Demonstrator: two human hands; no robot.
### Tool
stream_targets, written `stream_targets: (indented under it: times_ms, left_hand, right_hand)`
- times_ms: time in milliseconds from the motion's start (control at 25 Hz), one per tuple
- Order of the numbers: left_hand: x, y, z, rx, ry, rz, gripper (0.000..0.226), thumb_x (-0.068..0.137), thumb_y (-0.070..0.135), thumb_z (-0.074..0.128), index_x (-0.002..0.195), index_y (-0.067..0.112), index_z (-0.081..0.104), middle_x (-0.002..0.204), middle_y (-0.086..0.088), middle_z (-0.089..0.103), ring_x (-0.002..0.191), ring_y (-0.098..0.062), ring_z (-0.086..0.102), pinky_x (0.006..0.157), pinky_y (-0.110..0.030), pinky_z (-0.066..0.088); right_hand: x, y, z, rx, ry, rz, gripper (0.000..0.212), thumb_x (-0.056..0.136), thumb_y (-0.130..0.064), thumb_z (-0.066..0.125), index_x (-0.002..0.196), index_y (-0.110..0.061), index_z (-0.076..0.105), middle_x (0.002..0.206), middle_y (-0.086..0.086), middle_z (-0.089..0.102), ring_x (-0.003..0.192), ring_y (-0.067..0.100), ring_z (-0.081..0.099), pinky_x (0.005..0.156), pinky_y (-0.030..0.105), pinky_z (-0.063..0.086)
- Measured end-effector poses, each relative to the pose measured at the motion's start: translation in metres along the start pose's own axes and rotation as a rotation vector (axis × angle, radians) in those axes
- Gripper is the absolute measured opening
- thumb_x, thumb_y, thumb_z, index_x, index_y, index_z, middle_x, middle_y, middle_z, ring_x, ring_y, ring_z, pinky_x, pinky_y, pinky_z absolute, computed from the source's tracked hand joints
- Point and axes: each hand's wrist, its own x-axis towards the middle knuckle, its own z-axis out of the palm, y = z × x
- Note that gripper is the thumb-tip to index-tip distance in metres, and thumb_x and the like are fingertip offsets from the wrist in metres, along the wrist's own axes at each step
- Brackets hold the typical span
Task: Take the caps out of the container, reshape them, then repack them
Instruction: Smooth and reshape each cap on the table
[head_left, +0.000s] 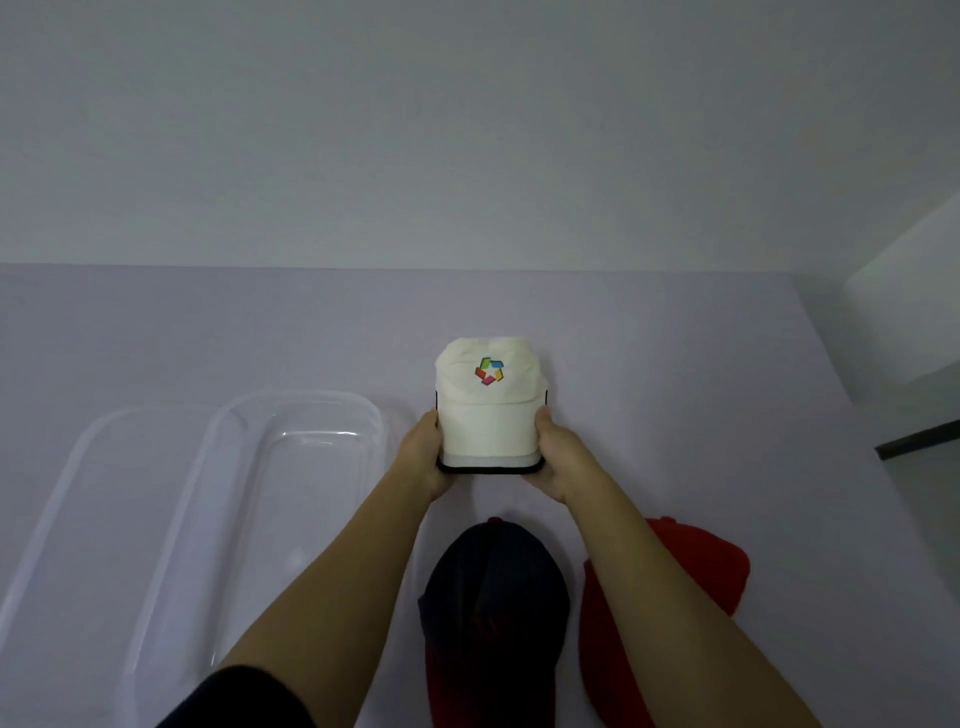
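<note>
The white cap (491, 395) lay just right of the clear container (375, 415), its long axis running from the brim near the person to the crown beyond, with left hand (423, 460) and right hand (560, 460) equally near, fingers (543, 418) clasping the brim's two sides.

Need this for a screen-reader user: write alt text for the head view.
The left hand and right hand grip a white cap by its brim's sides. Nearer the person, a navy cap and a red cap lie on the table; a clear container sits left.
</note>
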Motion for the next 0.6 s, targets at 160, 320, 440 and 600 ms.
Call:
stream_targets:
  times_ms: [160,320,440,600]
  left_hand:
    - [0.019,-0.014,-0.009,0.177,0.043,0.036,0.021,0.085,0.014,0.035,0.066,0.014,0.043,0.069,-0.005,0.051,0.07,-0.021,0.05,0.067,-0.035,0.046]
    - [0.022,-0.022,-0.007,0.807,0.194,0.186,0.033,0.096,0.032,0.026,0.086,0.011,0.05,0.079,-0.002,0.049,0.084,-0.021,0.048,0.078,-0.034,0.042]
    - [0.021,-0.029,-0.007,1.081,0.282,0.302,0.038,0.094,0.03,0.03,0.091,0.001,0.055,0.078,-0.006,0.051,0.072,-0.02,0.047,0.067,-0.031,0.038]
    - [0.012,-0.024,-0.011,1.129,0.424,0.514,0.024,0.094,0.018,0.041,0.108,0.0,0.048,0.108,-0.017,0.054,0.082,-0.024,0.047,0.071,-0.032,0.035]
  right_hand:
    - [0.018,0.015,-0.015,-0.206,0.013,0.006,0.053,0.099,-0.043,0.032,0.133,-0.004,0.044,0.132,0.014,0.054,0.109,0.026,0.056,0.09,0.038,0.051]
    - [0.024,0.019,-0.02,-0.679,0.189,-0.165,0.055,0.099,-0.044,0.025,0.11,0.0,0.058,0.116,0.019,0.06,0.093,0.024,0.055,0.082,0.033,0.047]
    - [0.028,0.024,-0.027,-0.809,0.271,-0.224,0.045,0.099,-0.04,0.03,0.098,-0.001,0.055,0.113,0.021,0.061,0.087,0.023,0.054,0.076,0.03,0.043]
    - [0.032,0.025,-0.042,-0.914,0.339,-0.357,0.044,0.096,-0.029,0.045,0.13,-0.003,0.041,0.13,0.018,0.05,0.112,0.03,0.053,0.089,0.032,0.041]
